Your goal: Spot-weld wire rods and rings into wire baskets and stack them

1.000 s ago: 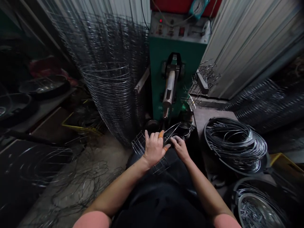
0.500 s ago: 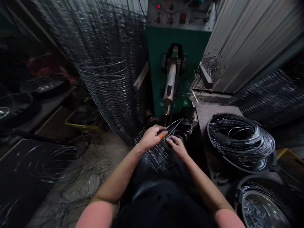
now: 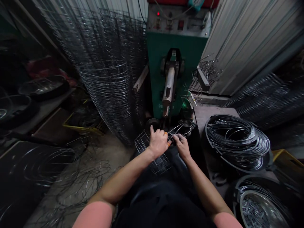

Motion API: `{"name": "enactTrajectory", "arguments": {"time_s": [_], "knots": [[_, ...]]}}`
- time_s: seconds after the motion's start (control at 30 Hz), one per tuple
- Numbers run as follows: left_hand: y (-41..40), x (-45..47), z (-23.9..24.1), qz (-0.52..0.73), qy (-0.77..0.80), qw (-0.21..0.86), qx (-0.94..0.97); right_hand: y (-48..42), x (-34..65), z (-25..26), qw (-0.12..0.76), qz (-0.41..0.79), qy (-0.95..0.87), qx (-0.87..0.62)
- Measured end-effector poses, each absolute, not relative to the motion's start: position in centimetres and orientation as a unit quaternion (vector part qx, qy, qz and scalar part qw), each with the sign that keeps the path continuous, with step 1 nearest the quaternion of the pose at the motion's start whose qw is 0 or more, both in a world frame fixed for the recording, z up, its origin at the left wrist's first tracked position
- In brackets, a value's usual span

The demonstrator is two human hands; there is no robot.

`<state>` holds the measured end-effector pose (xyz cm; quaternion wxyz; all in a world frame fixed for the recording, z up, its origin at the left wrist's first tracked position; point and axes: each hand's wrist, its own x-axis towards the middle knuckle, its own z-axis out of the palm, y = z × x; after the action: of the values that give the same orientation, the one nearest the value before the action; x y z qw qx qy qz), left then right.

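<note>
Below the electrode arm (image 3: 168, 87) of a green machine, a wire grid (image 3: 142, 141) of thin metal rods lies tilted over my lap. My left hand (image 3: 158, 143), with orange tape on its fingers, is closed on the grid's far right side, one finger sticking out forward. Close beside it, my right hand (image 3: 182, 147) pinches at a bent length of wire (image 3: 176, 128) that reaches toward the machine. The hands hide where the wire meets the grid.
Tall stacks of wire hoops (image 3: 106, 85) rise at the left. On the right bench, a black tub (image 3: 209, 139) holds coiled wire, and a metal bowl (image 3: 273, 205) contains small metal pieces. Loose wire (image 3: 83, 186) litters the floor. A metal bar (image 3: 141, 77) juts out left of the machine.
My left hand has moved right and turned, one finger now extended forward. My right hand has shifted slightly right. The view has tilted up a little, showing more of the machine's top.
</note>
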<state>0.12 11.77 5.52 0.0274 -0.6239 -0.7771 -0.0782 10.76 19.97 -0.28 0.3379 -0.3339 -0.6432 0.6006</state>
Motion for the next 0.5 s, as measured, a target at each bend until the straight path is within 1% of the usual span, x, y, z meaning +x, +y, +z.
{"name": "enactTrajectory", "arguments": {"time_s": [0.2, 0.5], "knots": [[11.6, 0.6, 4.9, -0.099, -0.761, 0.016, -0.641, 19.8, 11.4, -0.8, 0.332, 0.605, -0.642, -0.334], [11.9, -0.6, 5.7, -0.103, -0.776, 0.006, -0.622, 20.1, 10.2, -0.4, 0.348, 0.623, -0.622, -0.322]]}}
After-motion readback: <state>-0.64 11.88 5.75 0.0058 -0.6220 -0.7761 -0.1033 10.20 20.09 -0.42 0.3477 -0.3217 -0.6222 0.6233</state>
